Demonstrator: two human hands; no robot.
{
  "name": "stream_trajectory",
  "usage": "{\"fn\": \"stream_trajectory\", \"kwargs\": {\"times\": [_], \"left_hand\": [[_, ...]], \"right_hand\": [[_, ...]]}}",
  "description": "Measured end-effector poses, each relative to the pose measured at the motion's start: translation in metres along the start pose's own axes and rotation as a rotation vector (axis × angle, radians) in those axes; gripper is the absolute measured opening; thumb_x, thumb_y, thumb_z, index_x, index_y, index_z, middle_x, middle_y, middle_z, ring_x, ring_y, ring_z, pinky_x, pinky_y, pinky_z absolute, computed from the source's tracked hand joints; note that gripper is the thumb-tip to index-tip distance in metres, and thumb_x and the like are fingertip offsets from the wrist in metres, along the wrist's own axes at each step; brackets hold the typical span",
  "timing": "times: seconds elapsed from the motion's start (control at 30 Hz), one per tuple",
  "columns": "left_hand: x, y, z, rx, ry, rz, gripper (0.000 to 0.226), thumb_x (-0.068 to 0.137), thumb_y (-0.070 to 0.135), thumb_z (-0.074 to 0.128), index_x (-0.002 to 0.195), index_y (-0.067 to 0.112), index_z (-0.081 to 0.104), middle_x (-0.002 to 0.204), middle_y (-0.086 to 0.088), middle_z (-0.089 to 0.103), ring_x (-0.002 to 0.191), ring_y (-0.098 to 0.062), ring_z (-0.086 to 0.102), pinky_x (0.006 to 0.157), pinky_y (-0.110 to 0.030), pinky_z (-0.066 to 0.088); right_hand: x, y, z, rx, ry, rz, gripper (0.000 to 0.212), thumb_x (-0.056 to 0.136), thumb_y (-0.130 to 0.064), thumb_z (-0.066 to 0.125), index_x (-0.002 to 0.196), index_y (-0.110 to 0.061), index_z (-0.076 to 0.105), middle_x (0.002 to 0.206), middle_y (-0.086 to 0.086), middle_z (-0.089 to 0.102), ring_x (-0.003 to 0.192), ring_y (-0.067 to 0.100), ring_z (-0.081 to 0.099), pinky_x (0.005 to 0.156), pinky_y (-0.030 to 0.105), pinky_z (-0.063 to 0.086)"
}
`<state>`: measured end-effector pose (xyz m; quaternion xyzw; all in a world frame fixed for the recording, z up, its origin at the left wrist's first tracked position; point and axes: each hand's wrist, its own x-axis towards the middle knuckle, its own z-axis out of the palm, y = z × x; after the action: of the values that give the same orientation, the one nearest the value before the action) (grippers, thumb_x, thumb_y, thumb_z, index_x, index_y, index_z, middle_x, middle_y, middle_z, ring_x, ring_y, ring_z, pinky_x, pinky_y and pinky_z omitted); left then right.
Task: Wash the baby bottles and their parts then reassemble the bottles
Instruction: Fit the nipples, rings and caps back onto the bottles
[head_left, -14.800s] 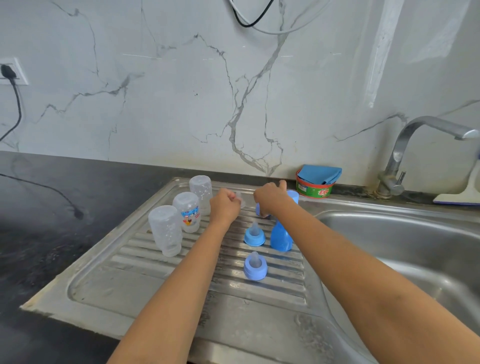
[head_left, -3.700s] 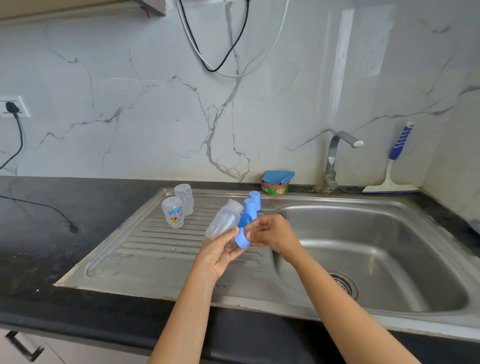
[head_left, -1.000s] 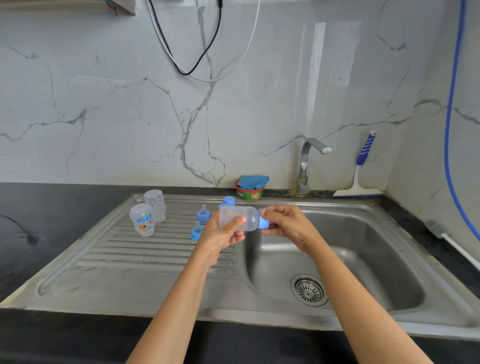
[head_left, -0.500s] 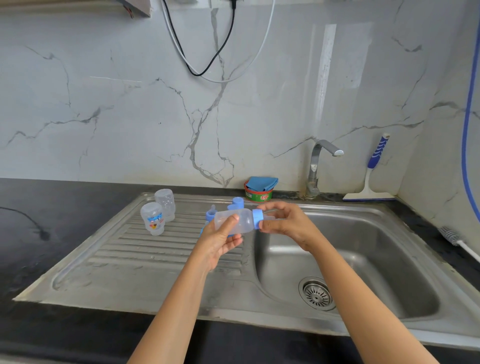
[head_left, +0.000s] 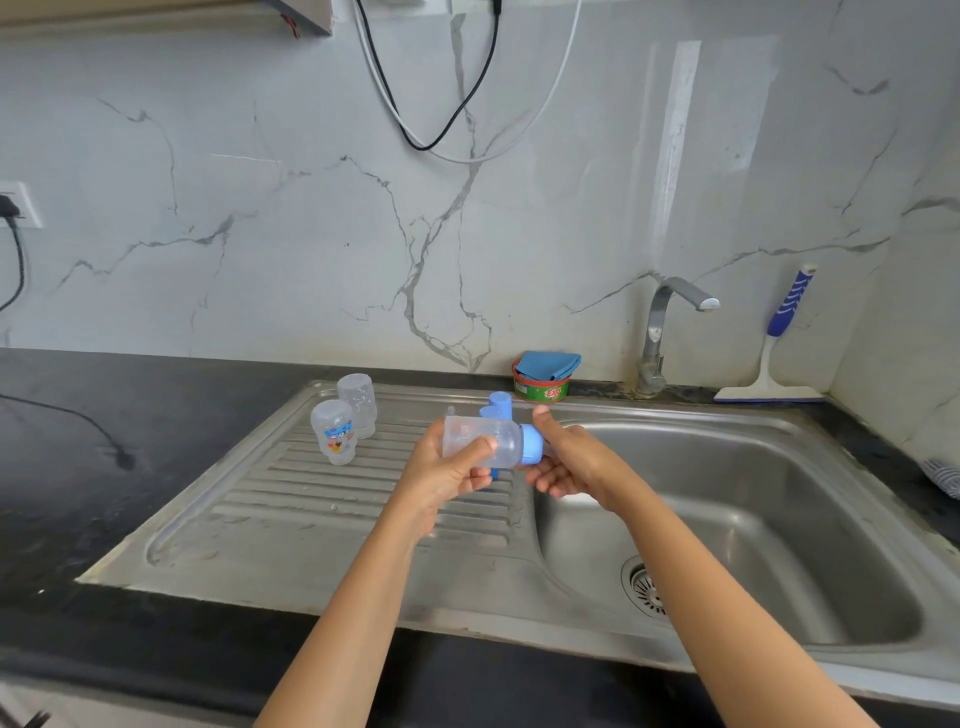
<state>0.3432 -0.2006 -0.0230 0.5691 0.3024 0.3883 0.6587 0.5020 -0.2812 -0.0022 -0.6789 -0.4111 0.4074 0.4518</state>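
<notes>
My left hand (head_left: 441, 478) gripped the clear bottle (head_left: 485, 441) sideways above the drainboard (head_left: 322, 509). My right hand (head_left: 571, 462) lay against its blue collar (head_left: 532, 444), thumb raised. Upturned bottles (head_left: 335, 431) stood far left.

Your left hand (head_left: 441, 475): bare, wrist uncovered.
Your right hand (head_left: 571, 462): bare likewise.
Your forearms (head_left: 366, 597): bare as far as they show.
</notes>
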Motion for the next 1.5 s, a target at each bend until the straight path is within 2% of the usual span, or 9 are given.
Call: {"fn": "stream_trajectory", "kwargs": {"times": [0.1, 0.27, 0.53, 0.63, 0.73, 0.83, 1.07, 1.27, 1.5], "left_hand": [[-0.001, -0.006, -0.007, -0.044, 0.018, -0.043, 0.028, 0.087, 0.018, 0.07, 0.113, 0.015, 0.058, 0.094, -0.008, 0.067, 0.069, -0.016, 0.064, 0.064, -0.025, 0.057], [-0.004, -0.014, -0.015, -0.114, 0.001, -0.082, 0.02, 0.089, 0.017, 0.066, 0.108, 0.018, 0.059, 0.092, -0.007, 0.067, 0.078, -0.02, 0.062, 0.067, -0.027, 0.058], [-0.005, -0.017, -0.026, -0.08, -0.056, -0.081, 0.019, 0.09, 0.016, 0.065, 0.107, 0.017, 0.057, 0.086, -0.005, 0.065, 0.068, -0.015, 0.061, 0.068, -0.027, 0.057], [-0.007, -0.018, -0.032, -0.122, 0.004, -0.118, 0.019, 0.09, 0.021, 0.065, 0.107, 0.016, 0.06, 0.087, -0.006, 0.067, 0.07, -0.015, 0.061, 0.064, -0.026, 0.056], [-0.007, -0.016, -0.038, -0.156, 0.068, -0.141, 0.016, 0.091, 0.025, 0.065, 0.104, 0.016, 0.061, 0.091, -0.008, 0.066, 0.073, -0.016, 0.061, 0.06, -0.023, 0.057], [-0.008, -0.016, -0.041, -0.155, 0.08, -0.152, 0.014, 0.091, 0.026, 0.065, 0.101, 0.017, 0.061, 0.093, -0.008, 0.065, 0.073, -0.016, 0.06, 0.059, -0.022, 0.056], [-0.009, -0.018, -0.046, -0.131, 0.102, -0.104, 0.021, 0.09, 0.024, 0.066, 0.107, 0.017, 0.057, 0.091, -0.007, 0.064, 0.067, -0.013, 0.059, 0.061, -0.023, 0.055], [-0.002, -0.016, -0.046, -0.081, 0.112, -0.059, 0.023, 0.091, 0.022, 0.064, 0.111, 0.013, 0.057, 0.088, -0.007, 0.064, 0.063, -0.011, 0.058, 0.059, -0.022, 0.055], [0.025, -0.004, -0.042, -0.152, 0.209, -0.117, 0.031, 0.09, 0.031, 0.065, 0.115, 0.014, 0.057, 0.093, -0.007, 0.065, 0.075, -0.015, 0.063, 0.071, -0.026, 0.059]], "right_hand": [[0.006, 0.002, -0.002, 0.197, -0.132, -0.116, 0.024, 0.094, -0.032, 0.058, 0.109, -0.013, 0.063, 0.105, 0.014, 0.067, 0.086, 0.021, 0.07, 0.077, 0.029, 0.057], [0.01, 0.009, 0.001, 0.215, -0.111, -0.189, 0.042, 0.077, 0.006, 0.072, 0.115, -0.009, 0.063, 0.111, 0.024, 0.065, 0.091, 0.032, 0.069, 0.089, 0.039, 0.055], [0.009, 0.0, 0.02, 0.069, -0.054, 0.007, 0.038, 0.092, -0.035, 0.057, 0.11, -0.003, 0.065, 0.069, 0.014, 0.067, 0.044, 0.01, 0.048, 0.044, 0.017, 0.041], [0.011, -0.003, 0.022, 0.048, -0.133, 0.02, 0.045, 0.091, -0.042, 0.059, 0.117, -0.005, 0.061, 0.083, 0.014, 0.069, 0.055, 0.013, 0.062, 0.055, 0.021, 0.054], [0.018, -0.001, 0.024, 0.086, -0.163, -0.12, 0.041, 0.084, -0.023, 0.073, 0.12, -0.01, 0.058, 0.11, 0.014, 0.061, 0.087, 0.025, 0.071, 0.081, 0.03, 0.058], [0.022, 0.005, 0.033, 0.086, -0.065, -0.223, 0.029, 0.085, -0.016, 0.072, 0.109, -0.004, 0.062, 0.089, 0.011, 0.066, 0.082, 0.026, 0.071, 0.087, 0.037, 0.056], [0.029, 0.011, 0.048, 0.228, -0.041, -0.162, 0.036, 0.088, -0.019, 0.067, 0.106, 0.012, 0.061, 0.088, 0.016, 0.069, 0.076, 0.027, 0.062, 0.076, 0.031, 0.056], [0.033, -0.001, 0.047, 0.28, -0.043, -0.094, 0.033, 0.087, -0.017, 0.067, 0.107, 0.009, 0.065, 0.089, 0.016, 0.068, 0.069, 0.019, 0.063, 0.065, 0.024, 0.056], [0.062, -0.017, 0.022, 0.145, 0.046, -0.05, 0.039, 0.088, -0.045, 0.062, 0.106, -0.011, 0.064, 0.089, 0.011, 0.066, 0.071, 0.017, 0.065, 0.069, 0.026, 0.059]]}}
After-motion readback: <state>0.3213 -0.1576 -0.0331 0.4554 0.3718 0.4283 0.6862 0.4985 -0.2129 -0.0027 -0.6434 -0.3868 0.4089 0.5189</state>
